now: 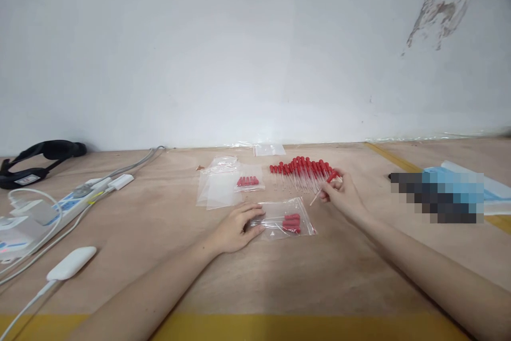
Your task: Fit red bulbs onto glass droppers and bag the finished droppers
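My right hand pinches a glass dropper with a red rubber bulb, its pale tube slanting down to the left. Beside that hand lies a row of similar droppers, red bulbs toward the wall and clear tubes toward me. My left hand rests on the left end of a clear zip bag, thumb and fingers apart. Inside the bag lie several droppers, bulbs to the right. Behind it, another clear bag shows several red bulbs, partly beside a stack of flat clear bags.
To the left are a white power strip with plugs and cables, a white oval device and a black headset-like band. A blue and white item and a blurred dark object lie right. Another clear bag lies by the wall.
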The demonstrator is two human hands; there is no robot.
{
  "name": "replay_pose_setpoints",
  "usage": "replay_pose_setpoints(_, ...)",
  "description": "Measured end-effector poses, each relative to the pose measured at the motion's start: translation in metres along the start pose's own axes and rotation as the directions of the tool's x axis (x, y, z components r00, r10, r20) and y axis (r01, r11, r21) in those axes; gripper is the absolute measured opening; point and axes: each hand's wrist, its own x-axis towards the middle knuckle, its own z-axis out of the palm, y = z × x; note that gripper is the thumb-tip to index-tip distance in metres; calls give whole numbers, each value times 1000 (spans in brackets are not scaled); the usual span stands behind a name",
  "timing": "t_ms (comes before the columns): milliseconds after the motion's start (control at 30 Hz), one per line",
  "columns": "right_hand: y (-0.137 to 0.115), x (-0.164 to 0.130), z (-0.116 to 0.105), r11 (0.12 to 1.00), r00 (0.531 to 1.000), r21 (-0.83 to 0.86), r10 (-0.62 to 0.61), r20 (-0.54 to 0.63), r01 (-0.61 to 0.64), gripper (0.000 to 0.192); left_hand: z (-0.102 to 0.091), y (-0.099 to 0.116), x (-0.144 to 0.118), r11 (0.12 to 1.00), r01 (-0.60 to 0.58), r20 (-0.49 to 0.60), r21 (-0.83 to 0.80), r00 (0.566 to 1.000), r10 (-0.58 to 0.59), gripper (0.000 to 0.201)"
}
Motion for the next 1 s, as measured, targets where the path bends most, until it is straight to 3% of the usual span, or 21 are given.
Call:
replay_pose_setpoints(100,10,-11,5,995,998,80,54,35,-56,65,0,0,0,1000,-1,-3,-2,1000,1,37)
replay_pose_setpoints(333,10,-25,22,899,957,341,226,180,-276,28,-1,1,0,1000,2,9,17,1000,-2,42)
replay_pose_setpoints(433,8,-29,18,916,933,252,245,264,-312,23,-1,2,0,1000,10,19,21,1000,-11,44)
replay_pose_setpoints(600,7,-30,12,969,888,41,204,412,-242,35,-2,2,0,1000,5,19,23,1000,-5,45)
replay_pose_setpoints(867,4,-31,28,987,910,-23,156,385,-159,35,-2,3,0,1000,11,11,22,1000,-11,44)
replay_pose_setpoints(1000,1,-34,27,985,845,-47,166,508,-165,33,-2,3,1,1000,8,-2,21,1000,-7,43)
